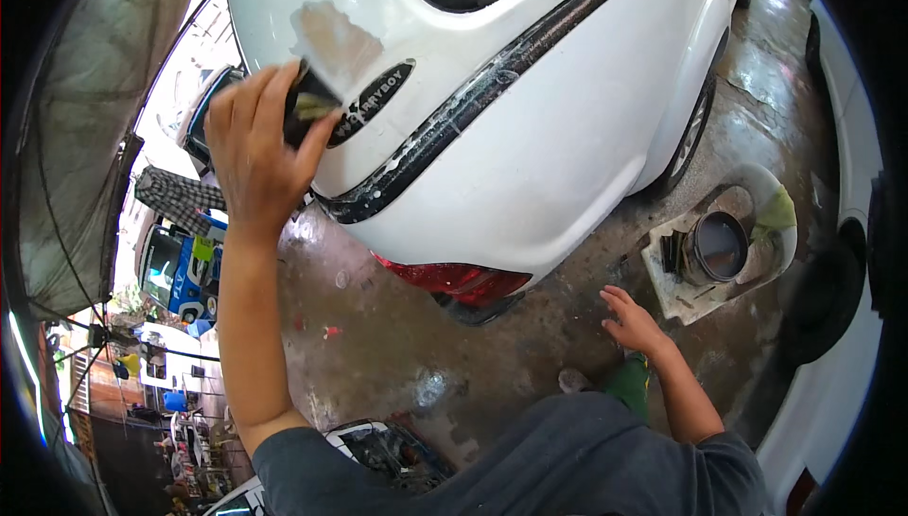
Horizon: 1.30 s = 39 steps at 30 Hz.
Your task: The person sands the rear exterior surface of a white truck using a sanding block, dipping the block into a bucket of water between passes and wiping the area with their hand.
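Observation:
My left hand (260, 142) is closed around a small dark block (305, 104) with a yellow-green part, its exact kind partly hidden by the fingers. The block is at the rear corner of a white vehicle (558, 152), next to a dark oval badge (378, 95). Just above it, a dull beige-grey patch (336, 38) breaks the glossy white paint. Low over the wet floor, my right hand (632, 320) hangs with its fingers apart and nothing in it. A red tail light (454, 279) lies between the two hands.
At the right, a cut-open whitish container (771, 194) holds a round tub of murky water (721, 246), several dark strips (670, 253) and a yellow-green cloth (776, 213). Another white vehicle (856, 147) stands along the right rim. A dark smeared trim strip (482, 90) crosses the bodywork.

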Tool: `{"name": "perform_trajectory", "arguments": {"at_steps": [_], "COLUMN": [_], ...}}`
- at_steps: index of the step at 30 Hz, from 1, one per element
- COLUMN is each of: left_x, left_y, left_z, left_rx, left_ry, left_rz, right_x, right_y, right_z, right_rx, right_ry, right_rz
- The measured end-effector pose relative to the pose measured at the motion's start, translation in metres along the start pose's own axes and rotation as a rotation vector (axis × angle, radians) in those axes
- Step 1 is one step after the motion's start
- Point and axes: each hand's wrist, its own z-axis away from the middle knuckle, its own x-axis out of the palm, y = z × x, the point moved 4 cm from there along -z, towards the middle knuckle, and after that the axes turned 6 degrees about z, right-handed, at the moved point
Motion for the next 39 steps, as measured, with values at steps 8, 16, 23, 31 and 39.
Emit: {"name": "perform_trajectory", "arguments": {"at_steps": [8,16,23,31,39], "left_x": [0.01,0.018,0.008,0.006,0.025], "left_y": [0.003,0.01,0.009,0.015,0.023], "left_z": [-0.004,-0.058,-0.017,-0.008,-0.056], "left_rx": [0.001,0.045,0.009,0.004,0.094], "left_ry": [-0.046,0.023,-0.002,0.026,0.061], "left_rz": [0.035,-0.045,-0.009,-0.009,-0.096], "right_x": [0.007,0.006,0.001,-0.012,-0.012], "right_y": [-0.018,-0.045,0.007,-0.009,-0.041], "right_z": [-0.009,-0.018,0.014,0.014,-0.001], "right_rx": [-0.28,-0.231,-0.004,-0.086,-0.197], "right_ry": [0.105,0.057,0.034,0.073,0.081], "right_rz": [0.057,0.064,0.083,0.04,0.081]}}
